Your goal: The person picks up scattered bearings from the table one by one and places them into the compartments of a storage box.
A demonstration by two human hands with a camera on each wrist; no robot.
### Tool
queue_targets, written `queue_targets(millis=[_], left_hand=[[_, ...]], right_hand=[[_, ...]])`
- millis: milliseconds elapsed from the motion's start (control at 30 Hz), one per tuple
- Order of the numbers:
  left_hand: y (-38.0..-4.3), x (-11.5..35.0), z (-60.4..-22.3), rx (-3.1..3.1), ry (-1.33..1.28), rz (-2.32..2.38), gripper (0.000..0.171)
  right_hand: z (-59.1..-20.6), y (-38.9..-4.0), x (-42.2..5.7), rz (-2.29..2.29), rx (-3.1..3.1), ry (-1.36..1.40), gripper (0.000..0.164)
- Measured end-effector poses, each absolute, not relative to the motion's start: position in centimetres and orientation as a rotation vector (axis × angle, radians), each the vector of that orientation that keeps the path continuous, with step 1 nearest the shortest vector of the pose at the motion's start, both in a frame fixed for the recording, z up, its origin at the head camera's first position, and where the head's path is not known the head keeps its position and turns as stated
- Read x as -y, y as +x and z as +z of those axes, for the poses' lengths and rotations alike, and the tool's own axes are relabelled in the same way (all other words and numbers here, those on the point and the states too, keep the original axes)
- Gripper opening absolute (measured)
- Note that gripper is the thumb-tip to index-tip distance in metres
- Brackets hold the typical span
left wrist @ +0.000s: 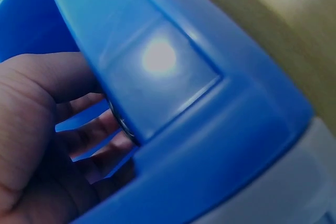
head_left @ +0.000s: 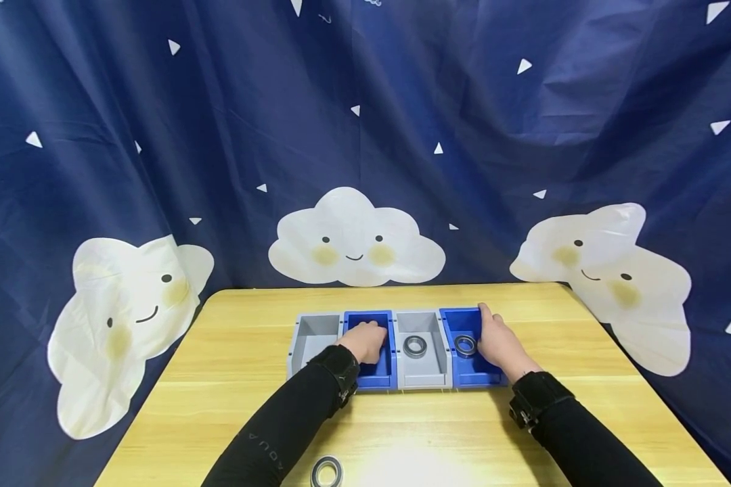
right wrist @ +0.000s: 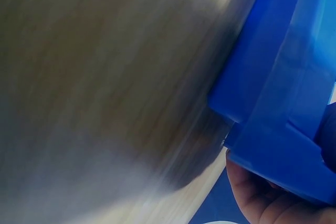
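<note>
My left hand [head_left: 365,341] reaches down into the second bin from the left, a blue bin [head_left: 375,383]. In the left wrist view, its thumb and fingers pinch a bearing [left wrist: 124,123], of which only a dark, shiny rim shows behind the bin wall. My right hand [head_left: 503,346] grips the right side wall of the far-right blue bin [head_left: 476,381]; in the right wrist view its fingers [right wrist: 244,184] curl against the outside. A ring bearing [head_left: 465,345] lies inside that bin. Another bearing [head_left: 415,346] lies in the grey bin [head_left: 423,380] between the two blue ones.
The leftmost grey bin [head_left: 317,331] joins the row, partly behind my left arm. One more bearing [head_left: 326,471] lies on the wooden table [head_left: 231,379] near the front edge of the view. A dark blue curtain [head_left: 365,142] with clouds hangs behind the table.
</note>
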State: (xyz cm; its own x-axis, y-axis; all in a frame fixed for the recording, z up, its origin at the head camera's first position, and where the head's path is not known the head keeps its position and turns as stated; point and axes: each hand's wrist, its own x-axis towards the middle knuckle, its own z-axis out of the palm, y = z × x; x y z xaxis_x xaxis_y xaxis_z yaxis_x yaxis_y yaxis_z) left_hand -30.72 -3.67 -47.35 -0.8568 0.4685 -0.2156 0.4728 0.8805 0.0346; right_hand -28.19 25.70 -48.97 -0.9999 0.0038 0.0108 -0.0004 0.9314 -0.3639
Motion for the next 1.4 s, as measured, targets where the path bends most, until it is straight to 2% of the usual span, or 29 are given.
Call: queue_targets(millis=[433, 767, 1400], left_hand=[[-30.7, 3.7, -47.1, -2.820, 0.706, -0.023, 0.035], [-31.1, 3.9, -47.4, -2.824, 0.772, -0.046, 0.027], [-30.4, 5.5, -43.9, -2.806, 0.826, 0.130, 0.039]], right_hand=[[-49.0, -28.5, -25.8, 0.588, 3.077, -0.015, 0.076], [-49.1, -28.4, -25.9, 0.534, 3.039, 0.037, 0.075], [-49.0, -28.4, -25.8, 0.565, 3.075, 0.009, 0.076]])
